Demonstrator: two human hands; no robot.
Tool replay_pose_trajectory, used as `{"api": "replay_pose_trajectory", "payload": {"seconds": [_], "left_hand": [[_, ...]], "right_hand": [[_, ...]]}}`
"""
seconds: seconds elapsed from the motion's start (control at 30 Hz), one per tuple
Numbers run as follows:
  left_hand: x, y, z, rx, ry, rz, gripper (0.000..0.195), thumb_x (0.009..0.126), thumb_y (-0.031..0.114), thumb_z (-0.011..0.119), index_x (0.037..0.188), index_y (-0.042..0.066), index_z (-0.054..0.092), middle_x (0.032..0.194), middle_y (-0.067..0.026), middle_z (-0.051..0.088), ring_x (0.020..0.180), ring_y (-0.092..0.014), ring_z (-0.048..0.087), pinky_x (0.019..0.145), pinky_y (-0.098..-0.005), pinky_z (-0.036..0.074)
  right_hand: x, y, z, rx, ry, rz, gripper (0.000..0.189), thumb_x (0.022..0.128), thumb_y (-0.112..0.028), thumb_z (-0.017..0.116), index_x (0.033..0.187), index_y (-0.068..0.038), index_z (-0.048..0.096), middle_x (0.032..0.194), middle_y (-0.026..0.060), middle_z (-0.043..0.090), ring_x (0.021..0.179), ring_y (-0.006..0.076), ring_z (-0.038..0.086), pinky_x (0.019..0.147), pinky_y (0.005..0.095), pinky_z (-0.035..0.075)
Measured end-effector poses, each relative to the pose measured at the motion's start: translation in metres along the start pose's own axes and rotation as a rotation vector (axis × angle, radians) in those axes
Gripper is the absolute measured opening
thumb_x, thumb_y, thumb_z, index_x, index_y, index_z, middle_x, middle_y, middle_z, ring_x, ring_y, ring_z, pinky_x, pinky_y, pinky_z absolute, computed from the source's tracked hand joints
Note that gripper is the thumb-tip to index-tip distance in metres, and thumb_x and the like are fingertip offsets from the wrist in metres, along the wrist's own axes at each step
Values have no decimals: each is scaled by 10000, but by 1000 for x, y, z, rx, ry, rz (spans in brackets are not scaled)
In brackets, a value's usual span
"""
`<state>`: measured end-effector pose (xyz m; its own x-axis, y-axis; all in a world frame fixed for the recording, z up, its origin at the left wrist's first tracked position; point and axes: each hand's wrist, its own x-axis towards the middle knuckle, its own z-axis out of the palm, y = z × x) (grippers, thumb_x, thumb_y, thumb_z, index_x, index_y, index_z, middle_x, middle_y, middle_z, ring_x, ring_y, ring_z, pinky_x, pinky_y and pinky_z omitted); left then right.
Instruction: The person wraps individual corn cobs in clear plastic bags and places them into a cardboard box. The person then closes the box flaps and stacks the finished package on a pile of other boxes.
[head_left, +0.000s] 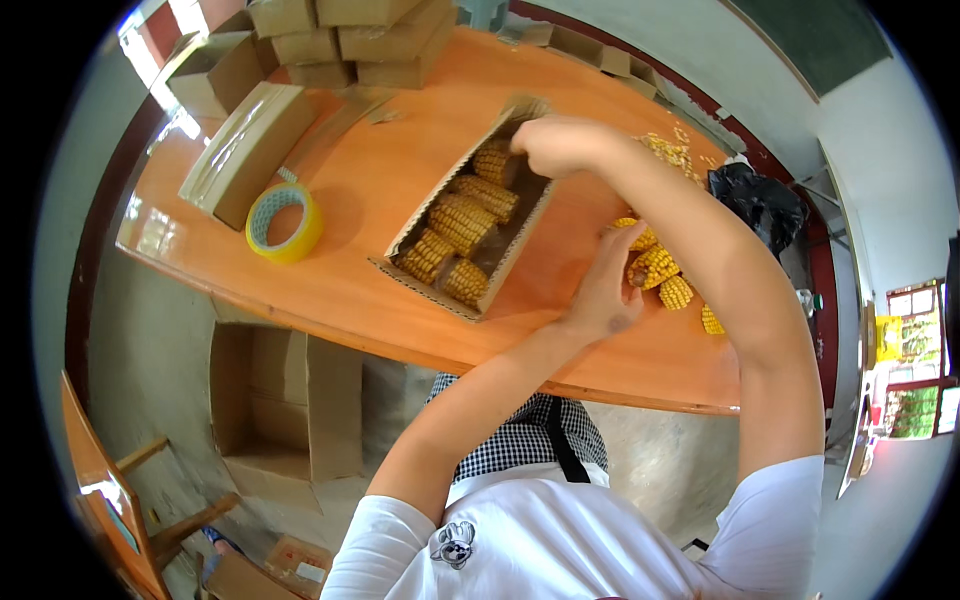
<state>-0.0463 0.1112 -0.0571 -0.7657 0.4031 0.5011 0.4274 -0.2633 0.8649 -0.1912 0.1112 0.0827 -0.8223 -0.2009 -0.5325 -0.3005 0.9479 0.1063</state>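
A narrow open cardboard box (514, 247) lies slanted on the orange table, with several cut pieces of corn on the cob (461, 223) in it. My right hand (559, 144) reaches over its far end, with the fingertips at a corn piece (491, 161). Blur and the bent fingers hide whether they grip it. To the box's right, my left hand (606, 289) has its thumb and fingers spread beside a small group of yellow corn pieces (654, 266). One piece there is partly covered by its fingers. My right forearm passes above this group.
A roll of yellow tape (304, 240) stands left of the box, near a closed carton (251, 146). More cartons (390, 37) are stacked behind. Loose kernels (667, 154) and a black plastic bag (757, 199) lie at right. A large open carton (259, 390) sits below the table.
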Motion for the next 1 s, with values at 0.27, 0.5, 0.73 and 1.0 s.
{"api": "replay_pose_trajectory", "payload": {"seconds": [0.27, 0.5, 0.73, 1.0], "left_hand": [[1, -15, -2, -27, 52, -29, 768, 711, -66, 598, 1416, 18, 305, 1429, -153, 370, 1347, -266, 357, 1119, -407, 304], [1, -5, 3, 2, -16, -109, 756, 722, -100, 587, 1412, 32, 309, 1383, -163, 400, 1316, -271, 391, 1115, -404, 319], [-1, -5, 2, 49, 39, -117, 632, 775, -44, 617, 1362, 26, 393, 1279, -142, 487, 1233, -235, 461, 1067, -382, 370], [20, 111, -3, -532, -143, 5, 352, 977, 371, 476, 778, 84, 520, 569, 7, 424, 516, -120, 366, 496, -277, 338]], "right_hand": [[-100, 66, -12, 408, 618, -191, 350, 883, -122, 537, 1221, -94, 621, 1188, 122, 643, 1063, 226, 620, 910, 336, 471], [-249, 199, 66, 497, 744, 133, 337, 919, -177, 577, 1234, -61, 611, 1173, 79, 650, 1052, 159, 612, 916, 302, 473], [-337, 267, 178, 905, 859, 558, 326, 886, -195, 631, 1200, -112, 634, 1131, 29, 671, 1017, 111, 611, 810, 267, 490], [-315, 298, 245, 865, 751, 733, 275, 899, -226, 576, 1128, -114, 679, 965, 49, 715, 849, 161, 672, 698, 318, 535]]}}
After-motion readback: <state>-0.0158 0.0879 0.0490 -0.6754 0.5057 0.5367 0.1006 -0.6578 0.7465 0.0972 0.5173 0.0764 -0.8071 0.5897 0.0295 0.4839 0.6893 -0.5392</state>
